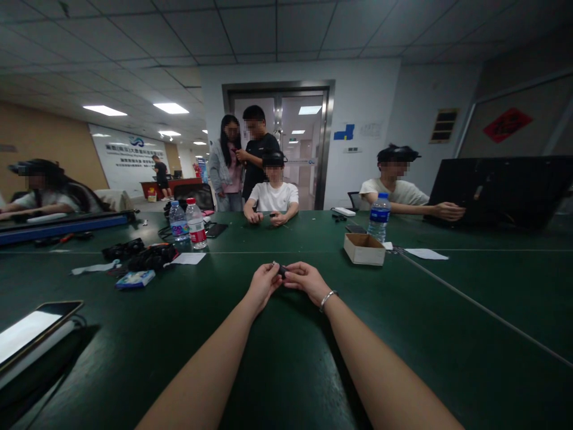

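Both my arms reach out over a dark green table [286,358]. My left hand [263,284] and my right hand [305,279] meet at the fingertips. Together they pinch a small dark object [282,271] just above the table; it is too small to name. A silver bracelet [327,300] circles my right wrist.
An open cardboard box [364,248] sits just beyond my hands on the right, a water bottle [379,217] behind it. Two bottles [190,224], dark gear [145,257] and a blue packet [135,278] lie left. A phone [33,328] rests near left. Other people sit around the table.
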{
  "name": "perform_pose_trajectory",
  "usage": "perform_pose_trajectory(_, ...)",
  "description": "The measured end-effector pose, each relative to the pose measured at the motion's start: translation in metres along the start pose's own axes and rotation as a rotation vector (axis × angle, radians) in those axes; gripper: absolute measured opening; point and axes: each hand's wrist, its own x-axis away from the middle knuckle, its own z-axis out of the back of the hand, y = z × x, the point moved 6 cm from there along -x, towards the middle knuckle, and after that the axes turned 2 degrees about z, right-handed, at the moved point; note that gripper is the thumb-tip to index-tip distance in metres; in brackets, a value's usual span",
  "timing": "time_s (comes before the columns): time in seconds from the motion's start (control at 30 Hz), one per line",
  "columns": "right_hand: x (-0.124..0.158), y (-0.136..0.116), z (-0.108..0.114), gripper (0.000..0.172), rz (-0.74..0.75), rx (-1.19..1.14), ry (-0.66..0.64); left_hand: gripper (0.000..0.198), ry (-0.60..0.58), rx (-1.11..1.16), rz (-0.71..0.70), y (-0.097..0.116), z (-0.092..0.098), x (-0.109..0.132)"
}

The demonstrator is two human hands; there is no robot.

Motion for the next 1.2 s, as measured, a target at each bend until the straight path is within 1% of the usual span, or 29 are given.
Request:
perform_pose_trajectory(0.1, -0.002, 0.002, 0.002, 0.031, 0.035, -0.016, 0.005, 0.010, 0.005, -0.008, -0.008, 0.000, 0.000, -0.002)
perform_pose_trajectory(0.17, -0.004, 0.003, 0.004, 0.032, 0.063, -0.035, 0.015, 0.014, 0.001, -0.073, -0.029, 0.001, 0.001, -0.003)
perform_pose_trajectory(0.27, -0.006, 0.003, 0.008, 0.032, 0.085, -0.060, 0.043, 0.019, -0.009, -0.273, -0.103, 0.003, 0.004, -0.006)
perform_pose_trajectory(0.4, -0.006, 0.001, 0.012, 0.031, 0.080, -0.084, 0.080, 0.025, -0.066, -0.608, -0.245, 0.008, 0.005, -0.003)
perform_pose_trajectory(0.47, -0.005, 0.001, 0.011, 0.030, 0.071, -0.089, 0.071, 0.031, -0.069, -0.724, -0.266, 0.010, 0.004, -0.001)
perform_pose_trajectory(0.57, -0.004, 0.000, 0.009, 0.029, 0.066, -0.086, 0.047, 0.044, -0.053, -0.820, -0.261, 0.012, 0.003, 0.004)
perform_pose_trajectory(0.63, -0.003, -0.001, 0.008, 0.028, 0.064, -0.086, 0.033, 0.049, -0.033, -0.872, -0.273, 0.015, 0.001, 0.006)
perform_pose_trajectory(0.73, -0.001, -0.002, 0.007, 0.026, 0.051, -0.086, 0.013, 0.051, 0.002, -0.896, -0.262, 0.016, 0.001, 0.008)
perform_pose_trajectory(0.97, 0.001, -0.003, 0.004, 0.029, 0.025, -0.096, -0.038, 0.054, 0.044, -0.814, -0.191, 0.015, 0.004, 0.006)
perform_pose_trajectory(1.1, 0.002, -0.004, 0.002, 0.033, 0.014, -0.095, -0.050, 0.055, 0.086, -0.842, -0.198, 0.016, 0.005, 0.005)
perform_pose_trajectory(1.2, 0.002, -0.003, 0.003, 0.032, 0.005, -0.092, -0.039, 0.047, 0.098, -0.835, -0.243, 0.016, 0.005, 0.006)
